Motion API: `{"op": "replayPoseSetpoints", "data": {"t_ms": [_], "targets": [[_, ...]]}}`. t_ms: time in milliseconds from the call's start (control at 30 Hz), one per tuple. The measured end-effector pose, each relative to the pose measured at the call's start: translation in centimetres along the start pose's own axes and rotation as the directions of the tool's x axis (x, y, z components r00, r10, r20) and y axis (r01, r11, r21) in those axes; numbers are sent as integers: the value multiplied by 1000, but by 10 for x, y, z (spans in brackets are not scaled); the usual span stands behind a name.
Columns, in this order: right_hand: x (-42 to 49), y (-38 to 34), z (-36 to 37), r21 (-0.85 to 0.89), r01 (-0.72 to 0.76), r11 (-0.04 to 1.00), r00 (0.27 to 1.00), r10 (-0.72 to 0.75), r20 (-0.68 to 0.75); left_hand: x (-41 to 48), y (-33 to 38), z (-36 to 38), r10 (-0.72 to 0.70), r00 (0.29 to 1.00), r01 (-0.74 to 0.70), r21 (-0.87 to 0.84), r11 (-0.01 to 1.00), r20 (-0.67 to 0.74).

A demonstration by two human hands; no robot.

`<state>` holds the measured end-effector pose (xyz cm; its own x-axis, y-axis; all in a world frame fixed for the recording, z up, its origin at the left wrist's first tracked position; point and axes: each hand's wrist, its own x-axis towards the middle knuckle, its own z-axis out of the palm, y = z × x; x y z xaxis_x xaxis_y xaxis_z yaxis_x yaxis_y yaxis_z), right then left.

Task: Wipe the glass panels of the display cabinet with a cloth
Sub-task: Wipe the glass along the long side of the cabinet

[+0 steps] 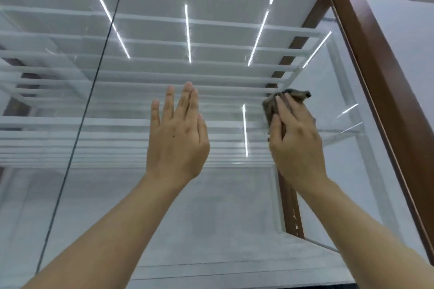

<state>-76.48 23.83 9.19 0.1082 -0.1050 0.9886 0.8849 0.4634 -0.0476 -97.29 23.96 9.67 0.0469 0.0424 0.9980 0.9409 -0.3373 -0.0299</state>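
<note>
Left forearm [105, 230]: nearest the camera, bare, reaching up and forward to the cabinet.
Right forearm [366, 230]: bare as well, raised beside it on the frame side.
Left hand [176, 134]: released, its fingers [186, 98] straight and close together, the palm turned to the glass. Whether it touches the pane or only hovers at it, I cannot tell.
Right hand [296, 141]: its fingers [285, 107] bend over the cloth, grasping the wad and pressing it to the glass.
Cloth [269, 107]: grey-brown and bunched, showing above and left of the right hand, high on the pane near the wooden frame [375, 54].
Glass panel [211, 206]: the large front pane under both hands. It meets a second pane [47, 30] at a dark vertical seam [94, 91].
Inside: glass shelves [141, 122] stacked in tiers, with strip-light reflections across them.
Cloth, handling: probably light, soft and limp. It is best held as a wad under the palm, so no loose corner drags.
Glass, handling: likely stiff, smooth, slippery and breakable. It calls for flat, even pressure rather than fingertip force, and bare skin on it would probably leave marks.
Risk: the wad may skate on the pane, and the edge by the frame is easy to miss.
</note>
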Motion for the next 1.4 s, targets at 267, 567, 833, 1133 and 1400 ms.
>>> {"op": "replayPoseSetpoints", "data": {"t_ms": [267,567,833,1133,1400], "targets": [[14,-43,18,35,183,982,978,-186,99,-1,1,0,1,999,-2,0,1000,-47],[49,-43,24,12,-10,1000,999,10,-47,-2,1,0,8,998,-10,-20,1000,-55],[7,-17,11,-40,-57,998,998,56,-37,-3,2,2,19,998,-20,-21,1000,-54],[-34,-35,7,-81,116,990,992,-112,54,-2,1,4,43,997,-46,-35,998,-70],[23,-59,32,-39,58,998,998,-59,-24,0,3,6,38,995,-40,-25,999,-91]]}}
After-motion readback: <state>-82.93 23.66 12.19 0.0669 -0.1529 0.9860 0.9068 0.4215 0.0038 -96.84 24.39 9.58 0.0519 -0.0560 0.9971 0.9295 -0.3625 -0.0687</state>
